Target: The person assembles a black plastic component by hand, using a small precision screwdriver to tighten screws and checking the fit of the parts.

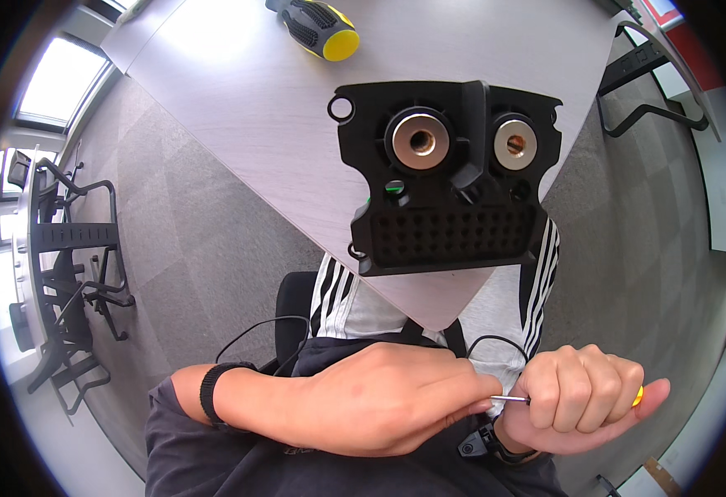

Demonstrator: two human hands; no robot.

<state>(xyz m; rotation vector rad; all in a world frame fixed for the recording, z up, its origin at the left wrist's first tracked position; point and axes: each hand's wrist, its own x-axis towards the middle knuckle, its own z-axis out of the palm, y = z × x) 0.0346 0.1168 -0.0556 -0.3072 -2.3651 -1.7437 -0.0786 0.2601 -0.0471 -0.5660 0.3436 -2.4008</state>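
Note:
My right hand (582, 399) is closed in a fist around a small screwdriver (512, 400); its thin metal shaft pokes out to the left and a bit of yellow handle shows at the right of the fist. My left hand (388, 398) lies just left of it, fingers curled, with the fingertips meeting the shaft's tip; what they pinch is hidden. Both hands are held close to my chest, below the table's pointed corner. On the table sits a black plastic part (450, 174) with two round metal bushings and a grid of small holes.
A larger screwdriver with a black and yellow handle (320, 27) lies at the far side of the grey table (247, 108). Black chairs and table legs stand on the grey carpet at left (73, 273) and upper right (648, 83). A cable runs across my lap.

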